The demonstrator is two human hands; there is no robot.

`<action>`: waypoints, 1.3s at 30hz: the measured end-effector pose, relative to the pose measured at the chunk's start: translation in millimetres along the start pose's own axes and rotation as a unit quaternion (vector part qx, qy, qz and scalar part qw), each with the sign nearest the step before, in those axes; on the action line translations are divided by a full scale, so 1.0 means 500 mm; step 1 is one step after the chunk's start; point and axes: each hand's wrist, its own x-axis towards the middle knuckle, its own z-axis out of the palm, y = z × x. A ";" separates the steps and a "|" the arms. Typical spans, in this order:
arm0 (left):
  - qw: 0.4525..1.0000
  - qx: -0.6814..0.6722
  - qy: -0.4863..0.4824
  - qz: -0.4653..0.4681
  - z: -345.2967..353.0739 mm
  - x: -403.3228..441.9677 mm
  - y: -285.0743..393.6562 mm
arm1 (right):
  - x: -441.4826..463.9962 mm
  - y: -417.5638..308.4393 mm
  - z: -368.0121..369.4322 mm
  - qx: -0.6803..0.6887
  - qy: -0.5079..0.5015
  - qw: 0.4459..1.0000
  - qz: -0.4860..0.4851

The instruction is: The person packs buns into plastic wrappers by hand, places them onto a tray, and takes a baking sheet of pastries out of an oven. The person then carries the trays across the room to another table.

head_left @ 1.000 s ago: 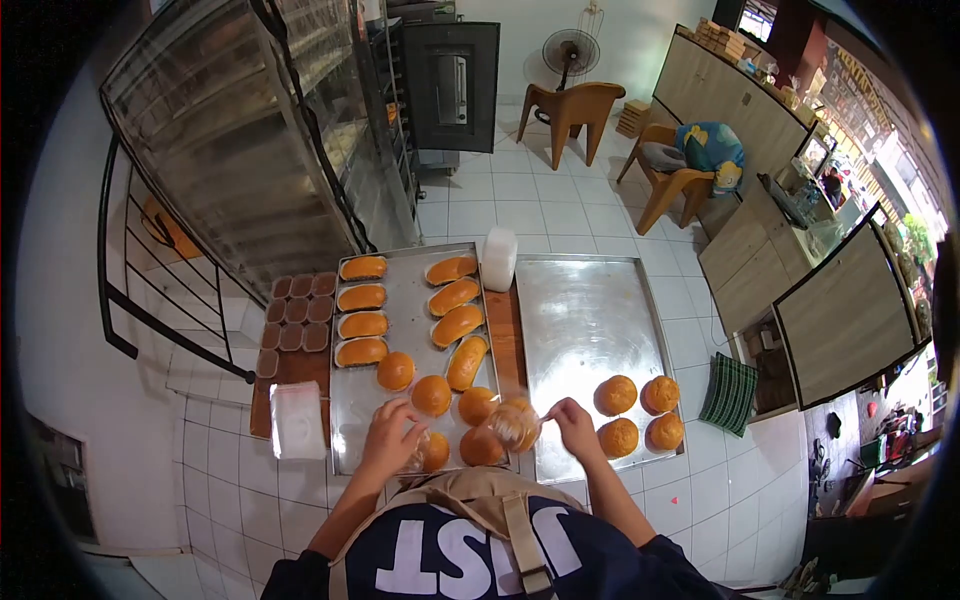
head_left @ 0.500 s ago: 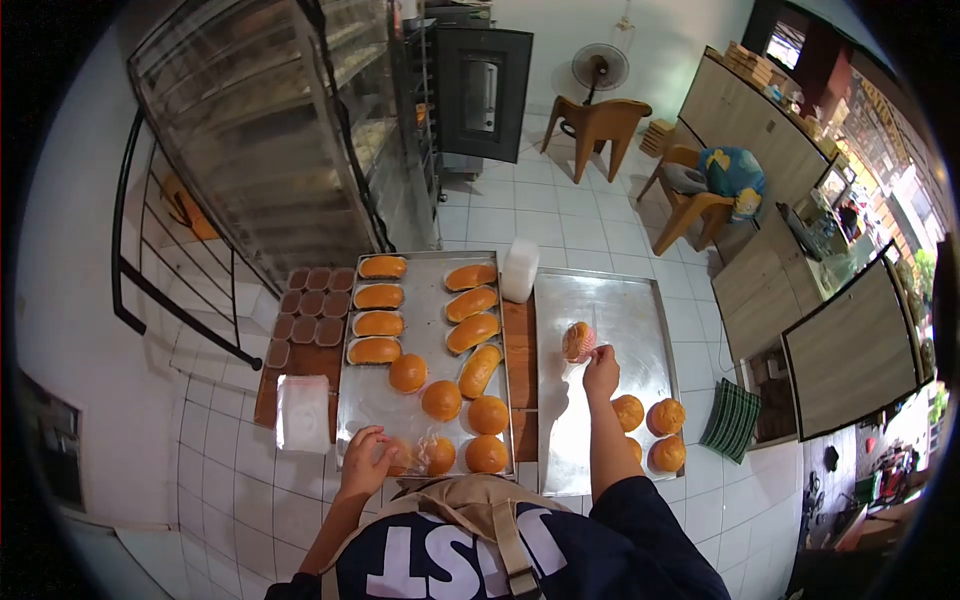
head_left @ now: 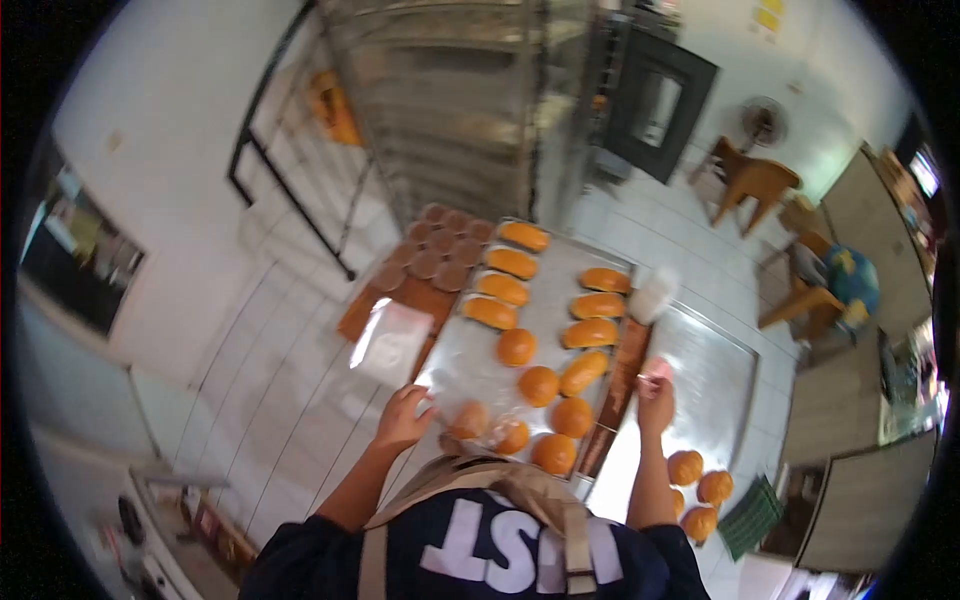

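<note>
My left hand hovers by the left edge of a metal baking tray, its fingers curved but apart, and I see nothing held in them. Close to it on that tray, clear plastic lies over a round bun and another beside it. My right hand is closed on a wrapped bun, a blurred shape in pinkish clear plastic, above the second metal tray. Several wrapped buns sit at the near end of that tray.
Long buns and bare round buns share the left tray. Left of it are a stack of clear bags and brown-filled tubs. A white container stands between the trays. A tall rack rises behind.
The view has swung left, so everything sits further right. My right hand has drawn nearer the second tray's left edge with the wrapped bun. My left hand has moved out past the first tray's edge.
</note>
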 end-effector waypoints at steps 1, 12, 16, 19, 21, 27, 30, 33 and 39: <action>1.000 0.011 0.022 -0.002 -0.006 0.005 -0.022 | -0.011 -0.014 -0.006 0.012 -0.027 1.000 0.004; 0.933 0.174 0.071 -0.308 -0.001 0.119 -0.421 | -0.271 -0.016 -0.016 0.100 -0.366 0.919 0.105; 0.921 0.198 0.033 -0.333 -0.012 0.187 -0.447 | -0.363 0.016 -0.056 0.071 -0.397 0.907 0.121; 0.928 0.170 0.007 -0.332 -0.003 0.225 -0.482 | -0.429 0.032 -0.055 0.144 -0.311 0.919 0.195; 0.938 0.142 0.000 -0.315 0.007 0.235 -0.514 | -0.442 -0.029 -0.081 0.216 -0.260 0.883 0.325; 0.971 0.088 0.091 -0.205 0.004 0.229 -0.564 | -0.481 -0.103 -0.129 -0.126 -0.430 0.860 0.242; 0.974 0.075 0.113 -0.180 -0.007 0.218 -0.551 | -0.504 -0.103 -0.132 -0.157 -0.447 0.841 0.260; 0.979 0.124 0.158 -0.039 -0.015 0.208 -0.558 | -0.514 -0.049 -0.130 -0.104 -0.419 0.866 0.253; 0.976 0.063 0.154 -0.140 0.010 0.224 -0.552 | -0.417 -0.149 -0.141 -0.046 -0.276 0.873 0.399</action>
